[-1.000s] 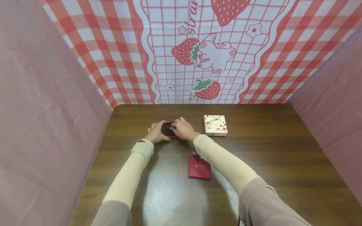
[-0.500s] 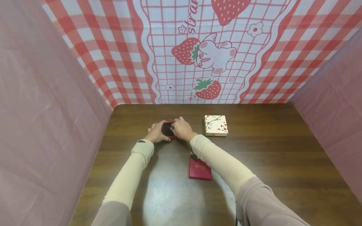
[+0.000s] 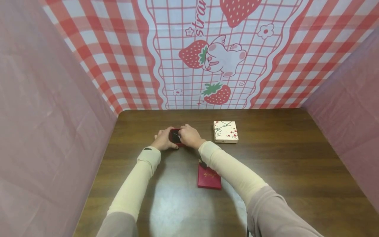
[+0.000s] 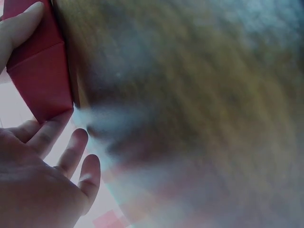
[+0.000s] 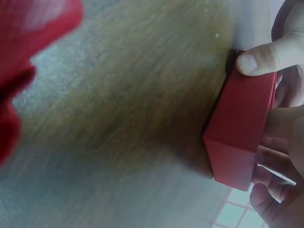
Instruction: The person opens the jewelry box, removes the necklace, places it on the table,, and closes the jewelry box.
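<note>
A small red jewellery box (image 3: pixel 176 130) with a dark lining sits on the table, its inside facing up. My left hand (image 3: pixel 163 140) grips its left side, the thumb (image 4: pixel 28 19) on the near wall, with several fingers spread in the left wrist view. My right hand (image 3: pixel 190 136) reaches over the right part of the box, fingers bent down at a small silver jewellery piece (image 3: pixel 179 135), mostly covered by them. The front wall of the box also shows in the right wrist view, where my right hand's fingers (image 5: pixel 280 185) curl by its right end.
A dark-red flat lid (image 3: pixel 209 179) with gold lettering lies near my right forearm. A cream box (image 3: pixel 226 132) with a red-flower branch pattern stands to the right. Behind the brown table (image 3: pixel 281 158) hangs a strawberry-print cloth (image 3: pixel 133 72), with pink cloth on both sides.
My right hand shifts slightly over the box, and its fingers now cover more of the silver piece. The left hand stays in place; box, lid and cream box keep their places.
</note>
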`<state>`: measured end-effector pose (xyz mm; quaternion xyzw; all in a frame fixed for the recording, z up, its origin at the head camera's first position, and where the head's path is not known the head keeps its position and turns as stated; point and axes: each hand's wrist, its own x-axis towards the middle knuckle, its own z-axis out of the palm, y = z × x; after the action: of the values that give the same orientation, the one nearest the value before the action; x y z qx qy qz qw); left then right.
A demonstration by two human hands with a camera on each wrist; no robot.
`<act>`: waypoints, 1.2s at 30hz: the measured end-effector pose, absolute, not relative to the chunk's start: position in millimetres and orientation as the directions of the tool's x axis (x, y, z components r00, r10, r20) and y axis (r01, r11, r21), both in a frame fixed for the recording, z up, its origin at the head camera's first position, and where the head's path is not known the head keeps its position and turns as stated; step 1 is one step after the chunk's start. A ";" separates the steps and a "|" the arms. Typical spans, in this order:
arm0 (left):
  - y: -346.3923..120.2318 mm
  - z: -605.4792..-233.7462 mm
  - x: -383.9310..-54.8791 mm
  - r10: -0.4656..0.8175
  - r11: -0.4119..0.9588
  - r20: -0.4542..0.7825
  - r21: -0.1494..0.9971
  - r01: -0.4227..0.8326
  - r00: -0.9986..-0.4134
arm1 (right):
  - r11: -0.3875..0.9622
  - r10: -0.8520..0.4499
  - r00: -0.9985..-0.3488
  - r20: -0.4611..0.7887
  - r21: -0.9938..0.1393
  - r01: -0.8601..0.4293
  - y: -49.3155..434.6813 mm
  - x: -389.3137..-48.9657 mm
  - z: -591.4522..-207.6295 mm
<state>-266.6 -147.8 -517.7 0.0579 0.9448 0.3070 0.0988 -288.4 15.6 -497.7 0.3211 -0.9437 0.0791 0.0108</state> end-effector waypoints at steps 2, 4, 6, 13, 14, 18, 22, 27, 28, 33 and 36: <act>-147.5 -517.0 -266.7 0.172 0.804 -0.152 0.592 0.050 -0.973 | 0.774 -0.613 -0.787 0.071 -0.146 -0.616 15.8 -289.1 -497.3; -147.1 -516.1 -266.2 0.172 0.805 -0.156 0.592 0.048 -0.973 | 0.770 -0.618 -0.784 0.064 -0.156 -0.619 15.9 -289.6 -496.6; -146.9 -515.4 -265.9 0.172 0.805 -0.158 0.592 0.046 -0.972 | 0.767 -0.620 -0.783 0.057 -0.164 -0.620 15.8 -289.8 -496.2; -146.9 -515.8 -264.6 0.171 0.802 -0.145 0.594 0.053 -0.975 | 0.768 -0.620 -0.782 0.061 -0.153 -0.622 15.3 -289.8 -499.0; -146.9 -516.1 -264.3 0.172 0.803 -0.146 0.594 0.053 -0.974 | 0.770 -0.617 -0.785 0.061 -0.158 -0.618 15.3 -289.9 -499.4; -146.9 -515.9 -263.7 0.174 0.800 -0.147 0.597 0.053 -0.974 | 0.781 -0.598 -0.800 0.044 -0.190 -0.595 15.1 -290.9 -500.3; -146.5 -515.0 -264.4 0.168 0.797 -0.143 0.603 0.049 -0.975 | 0.783 -0.592 -0.805 0.040 -0.207 -0.586 14.6 -292.0 -500.2; -147.3 -516.3 -265.3 0.170 0.800 -0.143 0.598 0.052 -0.975 | 0.781 -0.595 -0.802 0.051 -0.202 -0.592 13.3 -292.6 -501.0; -147.6 -516.6 -265.5 0.172 0.799 -0.143 0.600 0.052 -0.975 | 0.779 -0.597 -0.801 0.053 -0.202 -0.594 13.0 -292.6 -500.8; -148.0 -516.3 -264.9 0.170 0.791 -0.140 0.610 0.050 -0.975 | 0.766 -0.601 -0.797 0.055 -0.246 -0.594 11.9 -292.2 -497.4; -146.6 -514.3 -263.5 0.171 0.790 -0.123 0.610 0.062 -0.978 | 0.771 -0.592 -0.805 0.029 -0.271 -0.577 11.5 -291.9 -495.1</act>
<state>-263.5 -146.6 -514.3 0.0619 0.9421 0.3181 0.0861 -291.9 11.5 -495.1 0.3109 -0.9405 0.1344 -0.0288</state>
